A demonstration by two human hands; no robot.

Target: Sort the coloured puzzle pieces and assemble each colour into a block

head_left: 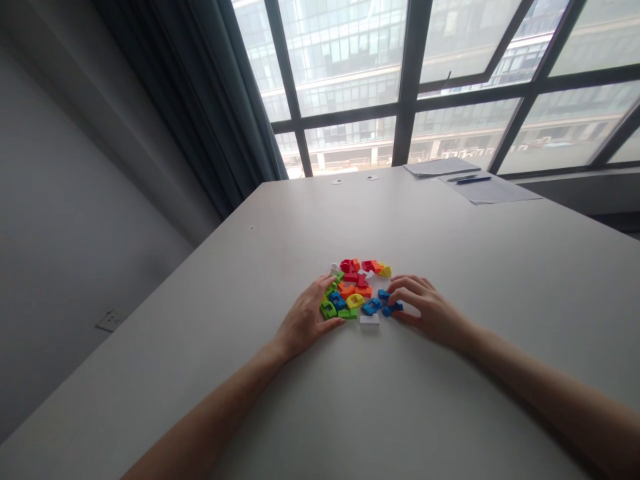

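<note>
A loose cluster of small coloured plastic blocks (350, 291) lies on the white table, in red, orange, yellow, green, blue and white. My left hand (305, 315) curves round the cluster's left side, thumb and fingers apart, against the green blocks (329, 309). On the opposite side, my right hand (425, 307) has its fingers bent and spread beside the blue blocks (393, 309), its fingertips touching them. A white block (369, 323) sits at the near edge, between both hands. Some blocks at the left are partly hidden by my left fingers.
The white table (320, 227) stretches away to a large window. Sheets of paper (490, 190) with pens (473, 179) lie at the far right. Two round discs (373, 178) are set near the far edge. A dark curtain (200, 87) hangs at the left, and a wall socket (110, 321) is below it.
</note>
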